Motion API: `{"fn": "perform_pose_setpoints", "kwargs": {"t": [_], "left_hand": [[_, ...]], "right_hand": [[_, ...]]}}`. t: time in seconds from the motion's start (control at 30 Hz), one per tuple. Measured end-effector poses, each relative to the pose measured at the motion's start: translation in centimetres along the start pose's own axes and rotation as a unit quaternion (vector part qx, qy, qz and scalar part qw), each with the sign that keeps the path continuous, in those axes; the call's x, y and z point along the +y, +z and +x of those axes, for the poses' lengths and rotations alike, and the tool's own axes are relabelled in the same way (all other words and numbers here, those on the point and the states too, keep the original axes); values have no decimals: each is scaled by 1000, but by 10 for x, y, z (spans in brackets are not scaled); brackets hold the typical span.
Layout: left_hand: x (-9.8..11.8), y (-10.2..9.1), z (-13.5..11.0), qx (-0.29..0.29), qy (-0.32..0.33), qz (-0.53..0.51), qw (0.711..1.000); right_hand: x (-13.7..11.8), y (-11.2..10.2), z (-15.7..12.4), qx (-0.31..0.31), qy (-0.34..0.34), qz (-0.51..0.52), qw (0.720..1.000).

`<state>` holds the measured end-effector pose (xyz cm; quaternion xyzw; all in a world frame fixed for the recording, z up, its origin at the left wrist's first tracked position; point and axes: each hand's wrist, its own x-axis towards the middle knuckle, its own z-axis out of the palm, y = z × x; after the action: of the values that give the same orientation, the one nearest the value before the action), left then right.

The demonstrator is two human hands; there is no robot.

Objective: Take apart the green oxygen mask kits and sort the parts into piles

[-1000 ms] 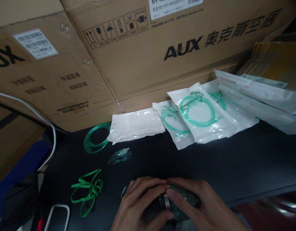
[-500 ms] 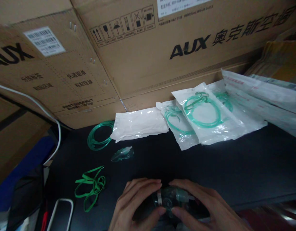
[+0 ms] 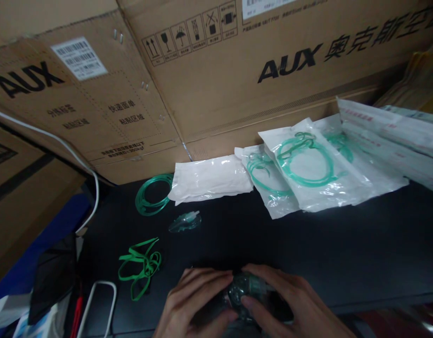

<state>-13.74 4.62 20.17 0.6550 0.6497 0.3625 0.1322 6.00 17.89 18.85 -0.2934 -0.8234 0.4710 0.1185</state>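
At the front edge of the black table, a clear greenish oxygen mask (image 3: 245, 287) sits between my two hands. My left hand (image 3: 198, 300) curls round its left side, fingers on top and thumb low. From the right, my right hand (image 3: 283, 300) grips it, with the thumb pressed on its face. The mask's lower part is dark and partly hidden by my fingers. Further back lies a small clear mask-like piece (image 3: 185, 221) with a pale connector. To the left is a loose tangle of green elastic strap (image 3: 141, 267).
Coiled green tubing (image 3: 140, 199) lies by a white packet (image 3: 212, 179). Bagged tubing sets (image 3: 307, 164) are piled at the back right, before large cardboard boxes (image 3: 216, 103). A white cable (image 3: 86, 164) hangs at left, above a white metal loop (image 3: 112, 305).
The view has shifted slightly, so the background sits further right. The mask has turned between my hands, its round centre now facing upward, and my right thumb has moved over it.
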Motion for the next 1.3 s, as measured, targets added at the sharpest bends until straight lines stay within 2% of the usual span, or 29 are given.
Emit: {"fn": "perform_pose_setpoints", "kwargs": {"t": [0.1,0.23,0.47,0.77,0.83,0.93,1.0,1.07,1.13,1.2,1.3], "left_hand": [[-8,-4,-7,22,-7,35,999],[-23,-15,-21,37,-62,112,991],[-39,-26,-32,-25,-51,212,976],[-53,-44,-48,-56,-33,272,960],[-54,-46,-46,-43,-25,274,961],[-55,-46,-33,25,-38,257,965],[-57,-46,-18,84,-78,230,966],[-60,-50,-1,118,-165,197,959],[-64,-56,14,117,-279,159,940],[-69,-61,24,97,-360,122,920],[-78,-62,32,79,-377,74,920]], "right_hand": [[-2,2,6,7,24,3,1000],[-3,-1,10,-4,35,12,999],[6,0,3,4,53,-24,998],[6,-4,14,-24,49,-13,998],[3,-8,23,-13,35,-23,999],[-8,-19,49,-1,-28,-25,999],[-20,-25,72,1,-85,-24,996],[-31,-27,96,8,-125,-31,992],[-38,-23,119,16,-155,-38,987],[-41,-14,137,16,-180,-43,983],[-36,4,155,1,-209,-53,976]]}}
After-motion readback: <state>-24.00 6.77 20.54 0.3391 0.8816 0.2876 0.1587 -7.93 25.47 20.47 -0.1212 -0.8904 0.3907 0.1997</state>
